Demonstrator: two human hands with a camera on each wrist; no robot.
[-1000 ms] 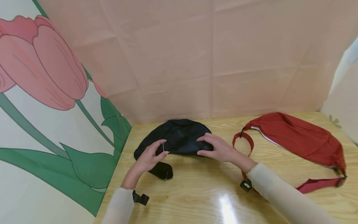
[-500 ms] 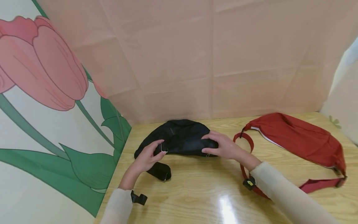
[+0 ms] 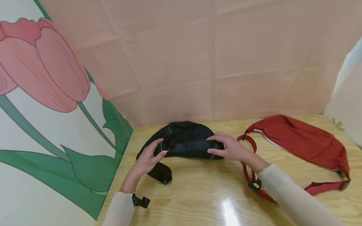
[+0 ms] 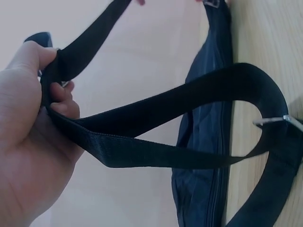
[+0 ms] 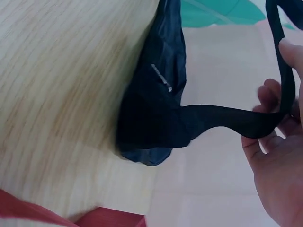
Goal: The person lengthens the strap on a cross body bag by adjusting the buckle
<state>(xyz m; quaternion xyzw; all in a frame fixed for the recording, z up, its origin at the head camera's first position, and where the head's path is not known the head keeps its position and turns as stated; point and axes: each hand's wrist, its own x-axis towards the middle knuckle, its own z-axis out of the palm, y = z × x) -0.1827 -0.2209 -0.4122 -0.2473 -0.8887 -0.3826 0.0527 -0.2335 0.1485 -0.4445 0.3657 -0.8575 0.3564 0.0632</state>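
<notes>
A black waist bag [image 3: 195, 128] lies at the back of the table with its curved edge toward the pink sheet. My left hand [image 3: 149, 157] grips its black webbing strap [image 4: 156, 109], thumb and fingers curled round it. Below that hand, a loop of strap with a metal slider [image 4: 279, 119] hangs down to the tabletop. At the bag's other end, my right hand [image 3: 229, 147] holds the strap [image 5: 227, 120], which runs on from its fingers to the bag's corner. A zip pull [image 5: 162, 78] shows on the bag near this end.
A red waist bag [image 3: 299, 141] lies on the right of the wooden table [image 3: 198, 194]. Its looped strap and black buckle [image 3: 255, 185] pass by my right forearm. A pink sheet [image 3: 175, 62] hangs behind, and a tulip-patterned panel [image 3: 56, 69] stands at left.
My hands have drifted apart: the right has shifted to the right and the left slightly left, both keeping the strap. The bag has slid a little to the right.
</notes>
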